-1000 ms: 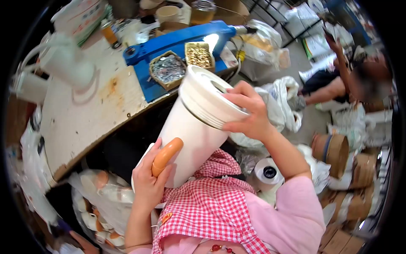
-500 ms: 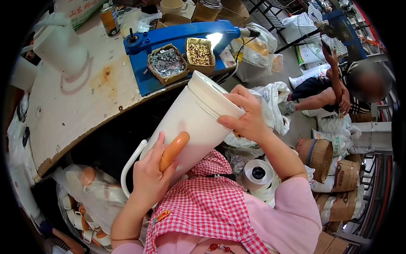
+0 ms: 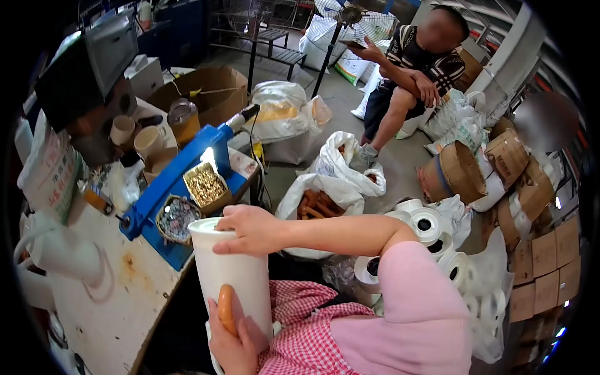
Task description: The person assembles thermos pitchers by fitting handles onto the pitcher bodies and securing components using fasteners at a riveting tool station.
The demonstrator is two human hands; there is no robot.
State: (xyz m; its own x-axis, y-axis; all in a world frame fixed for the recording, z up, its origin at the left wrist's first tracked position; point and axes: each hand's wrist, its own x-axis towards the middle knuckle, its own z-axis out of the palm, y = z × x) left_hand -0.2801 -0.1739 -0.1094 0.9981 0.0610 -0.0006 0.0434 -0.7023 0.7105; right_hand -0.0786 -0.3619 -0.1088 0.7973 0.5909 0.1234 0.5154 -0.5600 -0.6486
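Observation:
A tall white plastic jug (image 3: 240, 275) stands nearly upright before me, close to my checked apron. My left hand (image 3: 232, 347) is closed around an orange-brown handle (image 3: 226, 310) against the jug's side. Part of a curved white strip shows below that hand. Up at the rim, my right hand (image 3: 250, 230) grips the jug, its fingers bent over the edge and partly hidden inside. Just beyond the rim are a box of gold-coloured metal fasteners (image 3: 206, 186) and a box of grey metal pieces (image 3: 177, 217) on a blue press (image 3: 169, 178).
Another white jug (image 3: 69, 256) is on the workbench (image 3: 119, 300) at left. Sacks of orange-brown parts (image 3: 319, 209) and stacked white rolls (image 3: 431, 225) occupy the floor. A seated person (image 3: 412, 69) holds a phone. Cartons (image 3: 544, 269) are stacked at right.
My view has turned towards the room on the right. The jug has gone from strongly tilted to nearly upright and sits lower left in view. Both hands keep their hold.

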